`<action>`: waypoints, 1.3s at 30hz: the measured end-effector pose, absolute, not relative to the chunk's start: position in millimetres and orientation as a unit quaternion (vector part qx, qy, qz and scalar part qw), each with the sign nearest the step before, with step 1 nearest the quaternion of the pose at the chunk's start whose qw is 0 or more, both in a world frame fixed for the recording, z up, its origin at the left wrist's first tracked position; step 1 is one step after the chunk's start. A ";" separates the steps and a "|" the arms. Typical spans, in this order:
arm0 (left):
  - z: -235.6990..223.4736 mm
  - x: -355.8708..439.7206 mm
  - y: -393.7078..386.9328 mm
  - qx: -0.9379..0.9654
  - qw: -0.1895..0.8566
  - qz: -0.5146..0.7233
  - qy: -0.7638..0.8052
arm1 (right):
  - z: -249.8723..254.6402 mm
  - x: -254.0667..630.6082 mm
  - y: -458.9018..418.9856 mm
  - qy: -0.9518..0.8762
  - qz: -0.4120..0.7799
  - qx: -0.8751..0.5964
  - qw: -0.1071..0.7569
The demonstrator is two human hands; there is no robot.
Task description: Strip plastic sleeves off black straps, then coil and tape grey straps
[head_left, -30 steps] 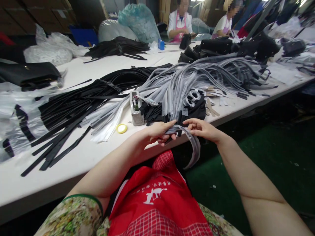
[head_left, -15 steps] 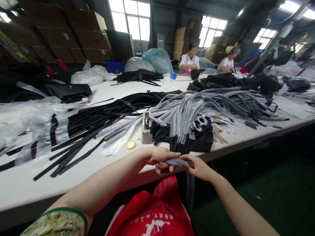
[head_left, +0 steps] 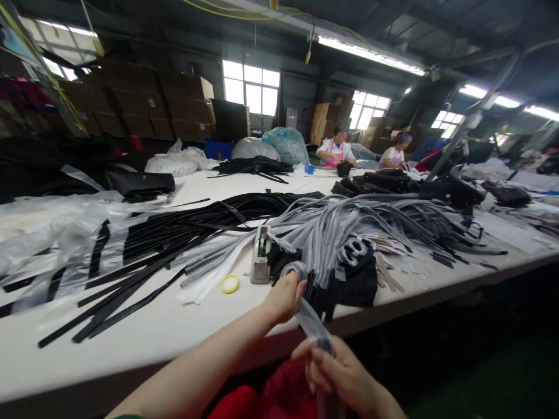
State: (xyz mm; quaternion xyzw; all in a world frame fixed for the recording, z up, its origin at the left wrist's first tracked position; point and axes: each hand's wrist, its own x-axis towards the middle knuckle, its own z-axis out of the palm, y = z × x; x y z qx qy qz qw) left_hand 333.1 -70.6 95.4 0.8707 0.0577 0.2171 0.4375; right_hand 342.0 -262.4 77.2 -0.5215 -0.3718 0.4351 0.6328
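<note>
My left hand [head_left: 285, 298] is closed near the table's front edge, around a coil of a translucent grey plastic strip [head_left: 311, 321]. From that coil the strip runs down and toward me. My right hand [head_left: 334, 369] pinches its lower part, which looks darker, in front of the red apron [head_left: 279, 387]. Just beyond my left hand lie short black strips and the ends of a bundle of plastic-wrapped straps [head_left: 323, 244]. A small metal tape dispenser-like box [head_left: 261, 256] stands left of them, and a yellow-rimmed ring [head_left: 230, 284] rests farther left.
Long black straps [head_left: 192, 233] spread across the white table [head_left: 174, 361]. Clear plastic film [head_left: 56, 233] covers its left part. Coiled rings [head_left: 353, 250] sit on black cloth [head_left: 360, 279]. Two people [head_left: 335, 152] work across the table. Stacked cartons [head_left: 131, 99] stand behind.
The hands were close together around the grey strip; now they are apart. My left hand has moved up with the coil, and my right hand has come down toward me. The view has tilted upward.
</note>
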 end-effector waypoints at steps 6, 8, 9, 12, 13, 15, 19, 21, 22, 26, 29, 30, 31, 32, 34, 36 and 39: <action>73.8 289.8 -92.0 0.927 0.371 0.055 -0.004 | 101.5 404.3 -298.1 -0.373 0.252 -0.723 0.524; 77.0 288.4 -100.3 0.840 0.540 -0.021 0.048 | 98.6 409.9 -299.8 -0.389 0.145 -0.807 0.419; 80.6 290.5 -103.5 0.788 0.609 -0.057 0.071 | 95.2 408.5 -297.9 -0.392 0.101 -0.831 0.383; 98.5 304.6 -104.3 0.650 0.745 -0.119 0.092 | 74.1 390.8 -281.4 -0.394 0.105 -0.831 0.378; 105.5 310.8 -101.3 0.607 0.781 -0.112 0.090 | 63.5 381.3 -273.2 -0.386 0.138 -0.819 0.402; 115.8 322.8 -91.6 0.516 0.849 -0.056 0.099 | 41.4 358.6 -256.4 -0.341 0.213 -0.789 0.464; 100.5 329.7 -72.9 0.641 0.734 0.189 0.117 | 27.1 319.7 -239.6 -0.334 0.398 -0.658 0.545; 78.8 320.4 -71.0 0.784 0.567 0.239 0.082 | 41.6 319.8 -244.4 -0.354 0.442 -0.586 0.580; 68.9 313.5 -72.4 0.840 0.489 0.229 0.051 | 51.4 326.6 -249.0 -0.346 0.437 -0.571 0.603; 57.4 289.8 -84.1 0.924 0.374 0.079 -0.021 | 78.3 381.2 -270.5 -0.331 0.370 -0.652 0.573; 66.8 289.9 -86.5 0.866 0.493 -0.050 0.062 | 74.2 413.5 -278.6 -0.394 0.219 -0.790 0.416; 68.3 292.0 -85.0 0.845 0.522 -0.080 0.082 | 70.4 418.0 -279.0 -0.406 0.168 -0.814 0.379; 68.6 293.7 -83.0 0.816 0.560 -0.111 0.094 | 66.4 419.4 -278.3 -0.415 0.142 -0.824 0.358; 68.1 294.7 -80.7 0.772 0.611 -0.145 0.099 | 62.5 418.1 -276.7 -0.421 0.151 -0.822 0.352; 67.3 294.6 -77.3 0.638 0.732 -0.215 0.100 | 54.7 409.4 -270.9 -0.416 0.253 -0.786 0.381; 69.1 294.0 -76.0 0.481 0.830 -0.263 0.103 | 47.0 395.7 -261.9 -0.366 0.387 -0.717 0.450; 75.7 297.3 -76.4 0.352 0.893 -0.260 0.106 | 37.5 373.4 -244.2 -0.266 0.497 -0.589 0.579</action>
